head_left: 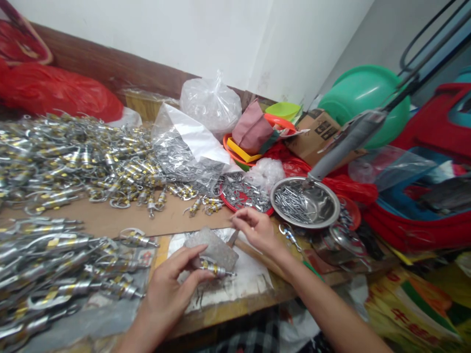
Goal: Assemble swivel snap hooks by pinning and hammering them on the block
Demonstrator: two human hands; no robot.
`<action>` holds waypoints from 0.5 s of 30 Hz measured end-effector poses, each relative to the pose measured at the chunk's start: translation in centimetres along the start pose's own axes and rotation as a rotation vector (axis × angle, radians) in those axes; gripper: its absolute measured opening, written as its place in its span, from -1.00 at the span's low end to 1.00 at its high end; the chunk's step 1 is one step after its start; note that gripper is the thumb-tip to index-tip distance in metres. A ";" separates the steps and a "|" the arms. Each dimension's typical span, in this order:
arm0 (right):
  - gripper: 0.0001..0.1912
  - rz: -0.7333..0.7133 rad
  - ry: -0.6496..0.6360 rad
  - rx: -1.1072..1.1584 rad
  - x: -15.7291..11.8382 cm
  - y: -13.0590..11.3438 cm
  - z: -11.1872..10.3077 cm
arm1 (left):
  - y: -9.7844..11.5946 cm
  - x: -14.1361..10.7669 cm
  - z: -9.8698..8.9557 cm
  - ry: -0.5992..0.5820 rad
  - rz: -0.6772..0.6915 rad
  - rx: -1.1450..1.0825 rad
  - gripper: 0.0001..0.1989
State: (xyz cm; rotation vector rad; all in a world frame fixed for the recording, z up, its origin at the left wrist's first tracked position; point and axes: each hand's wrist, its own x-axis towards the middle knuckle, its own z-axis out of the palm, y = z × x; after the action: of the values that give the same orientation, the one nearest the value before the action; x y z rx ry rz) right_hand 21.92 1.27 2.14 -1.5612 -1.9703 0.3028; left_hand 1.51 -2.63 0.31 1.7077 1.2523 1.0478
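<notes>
"Two masses of metal fittings on that wooden table (221, 315)?"

"Yes. The bigger heap (73, 162) spreads across the back left; a smaller group (55, 274) lies nearer, on the left."

"What comes next in size?"

"A green basin (386, 110) at the back right, then a steel bowl (324, 206) in front of it, with a red tray (269, 212) just beside the bowl."

"And the person's hands?"

"The left hand (172, 284) grasps one silver-and-yellow fitting (212, 267) between thumb and fingers, its thin end pointing right. The right hand (259, 233) is raised near the tray, thumb and forefinger drawn together; I can't tell whether they pinch anything."

"Where exactly is that held fitting?"

"At the near side of a grey block (226, 252), over white paper (253, 282). Whether it touches the block, I can't tell."

"Smallest of all?"

"Slim metal pins (292, 202), piled in the bowl."
</notes>
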 end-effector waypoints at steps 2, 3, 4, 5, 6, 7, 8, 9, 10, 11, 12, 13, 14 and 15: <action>-0.86 -0.131 0.027 0.182 -1.8 -2.4 0.3 | -0.1 -0.1 0.2 0.024 0.006 -0.021 -0.65; -0.87 -0.201 0.037 0.253 -2.4 -3.3 0.5 | -0.1 -0.1 0.3 0.032 0.008 -0.032 -0.63; -0.85 -0.254 0.037 0.304 -2.9 -4.0 0.6 | -0.2 -0.2 0.4 0.038 0.009 -0.043 -0.61; -0.82 -0.278 0.031 0.335 -3.3 -4.4 0.7 | -0.3 -0.2 0.5 0.042 0.008 -0.056 -0.60; -0.80 -0.271 0.022 0.364 -3.5 -4.8 0.8 | -0.3 -0.2 0.5 0.043 0.008 -0.068 -0.59; -0.79 -0.242 0.013 0.396 -3.6 -4.9 0.9 | -0.4 -0.3 0.5 0.046 0.011 -0.078 -0.59; -0.77 -0.204 0.003 0.431 -3.7 -5.0 1.0 | -0.4 -0.3 0.4 0.045 0.016 -0.084 -0.59; -0.76 -0.176 -0.009 0.467 -3.7 -5.1 1.0 | -0.5 -0.3 0.4 0.044 0.025 -0.085 -0.59; -0.75 -0.158 -0.020 0.501 -3.7 -5.2 1.1 | -0.5 -0.3 0.3 0.043 0.035 -0.081 -0.59; -0.74 -0.145 -0.030 0.527 -3.7 -5.2 1.1 | -0.5 -0.3 0.2 0.041 0.047 -0.073 -0.59; -0.74 -0.132 -0.039 0.541 -3.8 -5.4 1.2 | -0.4 -0.3 0.1 0.038 0.058 -0.064 -0.60; -0.76 -0.109 -0.041 0.547 -3.8 -5.5 1.2 | -0.4 -0.3 0.0 0.030 0.072 -0.058 -0.62; -0.78 -0.072 -0.040 0.547 -3.9 -5.6 1.2 | -0.3 -0.3 0.0 0.019 0.086 -0.055 -0.67; -0.81 -0.026 -0.033 0.546 -4.0 -5.7 1.2 | -0.3 -0.3 -0.1 0.004 0.097 -0.055 -0.74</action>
State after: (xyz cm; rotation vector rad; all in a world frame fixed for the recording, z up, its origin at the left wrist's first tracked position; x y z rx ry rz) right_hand 17.13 -3.89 2.94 -1.1789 -1.7320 0.7850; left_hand 1.27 -2.81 0.05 1.7395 1.1417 1.1330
